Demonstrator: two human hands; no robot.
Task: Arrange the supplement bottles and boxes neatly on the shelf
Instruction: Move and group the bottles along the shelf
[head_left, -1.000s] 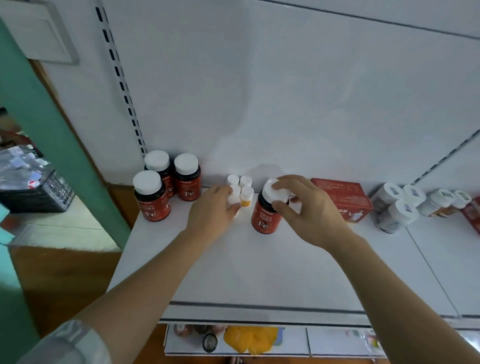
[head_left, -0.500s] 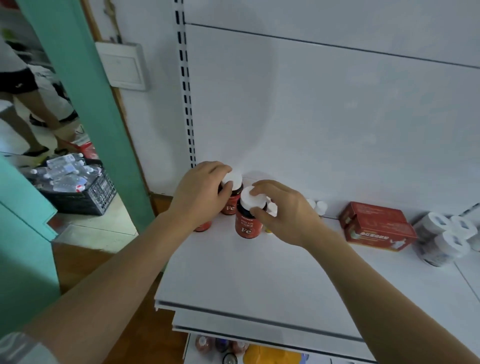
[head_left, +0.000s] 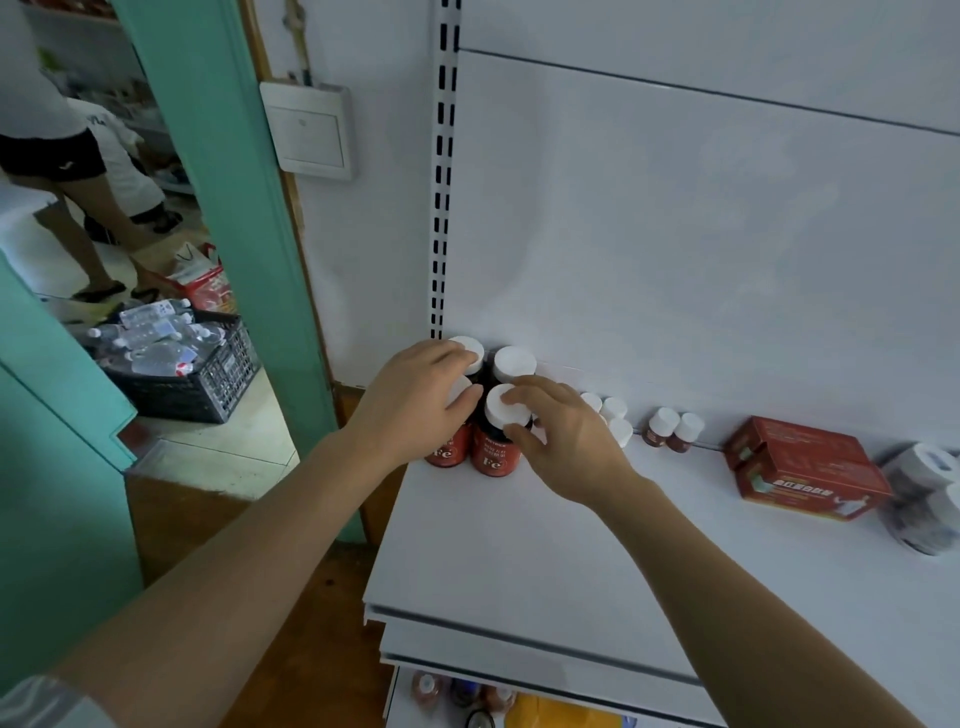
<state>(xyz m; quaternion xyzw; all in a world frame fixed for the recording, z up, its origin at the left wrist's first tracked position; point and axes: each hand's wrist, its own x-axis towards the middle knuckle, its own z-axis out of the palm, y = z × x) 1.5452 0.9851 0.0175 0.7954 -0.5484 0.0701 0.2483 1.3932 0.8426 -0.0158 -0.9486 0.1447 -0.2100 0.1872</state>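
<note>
Four red white-capped bottles (head_left: 493, 447) grouped at white shelf (head_left: 519, 561) corner, left hand (head_left: 415, 400) and right hand (head_left: 561, 441) gripping front pair; small bottles (head_left: 610, 415), red boxes (head_left: 805, 473) looked unsorted.

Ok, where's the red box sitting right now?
In the head view, the red box lies flat at the shelf's right, between two small brown bottles and the white tubs.

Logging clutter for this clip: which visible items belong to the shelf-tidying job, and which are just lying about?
Job:
- four red Fe bottles, under left hand and right hand
- small white-capped bottles
- two small brown bottles
- red boxes
- white bottles

Lying about:
- crate of water bottles
- wall switch
</note>
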